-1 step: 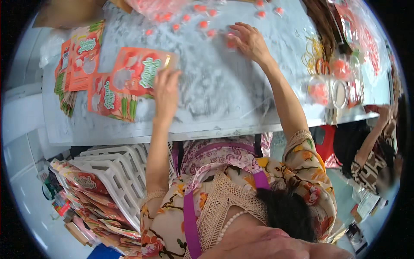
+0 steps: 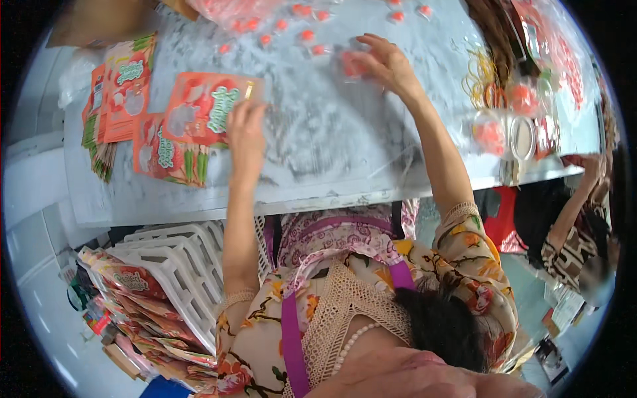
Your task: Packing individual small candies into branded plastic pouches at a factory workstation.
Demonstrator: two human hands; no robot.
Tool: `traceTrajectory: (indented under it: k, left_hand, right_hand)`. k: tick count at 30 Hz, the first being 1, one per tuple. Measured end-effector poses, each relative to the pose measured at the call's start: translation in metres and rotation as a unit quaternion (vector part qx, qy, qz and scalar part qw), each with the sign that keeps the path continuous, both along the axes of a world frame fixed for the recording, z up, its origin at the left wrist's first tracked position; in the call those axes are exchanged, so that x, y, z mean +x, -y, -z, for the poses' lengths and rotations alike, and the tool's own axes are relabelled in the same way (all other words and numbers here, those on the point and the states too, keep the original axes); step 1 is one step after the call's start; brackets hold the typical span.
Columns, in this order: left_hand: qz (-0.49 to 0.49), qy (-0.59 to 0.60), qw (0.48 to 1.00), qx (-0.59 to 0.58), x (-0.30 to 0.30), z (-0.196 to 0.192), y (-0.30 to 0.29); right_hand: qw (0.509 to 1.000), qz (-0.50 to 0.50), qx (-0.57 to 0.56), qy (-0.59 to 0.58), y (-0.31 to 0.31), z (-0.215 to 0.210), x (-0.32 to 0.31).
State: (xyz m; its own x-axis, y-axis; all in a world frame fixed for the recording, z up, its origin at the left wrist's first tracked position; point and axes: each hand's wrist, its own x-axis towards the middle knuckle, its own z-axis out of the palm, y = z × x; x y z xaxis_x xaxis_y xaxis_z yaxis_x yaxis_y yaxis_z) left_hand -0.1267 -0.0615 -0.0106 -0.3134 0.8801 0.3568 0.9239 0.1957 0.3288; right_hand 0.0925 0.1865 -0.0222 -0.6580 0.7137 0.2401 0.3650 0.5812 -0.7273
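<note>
While the left hand [image 2: 247,129] rested flat, fingers loose, on the near edge of a red printed pouch [image 2: 206,109] at the tabletop's [image 2: 318,152] left, the right hand [image 2: 385,66] curled around a small red sweet [image 2: 352,65] farther right.

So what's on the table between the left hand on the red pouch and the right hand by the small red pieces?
In the head view, only bare scuffed grey table lies between the left hand on the red pouch and the right hand.
</note>
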Motion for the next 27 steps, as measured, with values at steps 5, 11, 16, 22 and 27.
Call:
traceTrajectory:
  k: [5, 11, 16, 22, 27]
  left_hand:
    - [-0.008, 0.09, 0.996, 0.012, -0.002, -0.019, -0.007]
    - [0.055, 0.186, 0.979, 0.066, 0.059, -0.02, -0.028]
    - [0.161, 0.208, 0.965, 0.023, 0.115, -0.017, -0.038]
    - [0.167, 0.194, 0.966, -0.021, 0.139, -0.008, -0.039]
    - [0.173, 0.269, 0.945, -0.07, 0.146, -0.002, -0.042]
  right_hand:
    - [0.931, 0.106, -0.276, -0.213, 0.022, -0.035, 0.078]
    - [0.953, 0.13, -0.225, -0.158, 0.044, -0.034, 0.122]
    - [0.997, 0.065, -0.005, -0.037, 0.044, -0.022, 0.112]
    - [0.987, -0.046, 0.154, 0.019, 0.02, -0.001, 0.085]
    - [0.987, -0.094, 0.121, 0.053, 0.039, -0.005, 0.1]
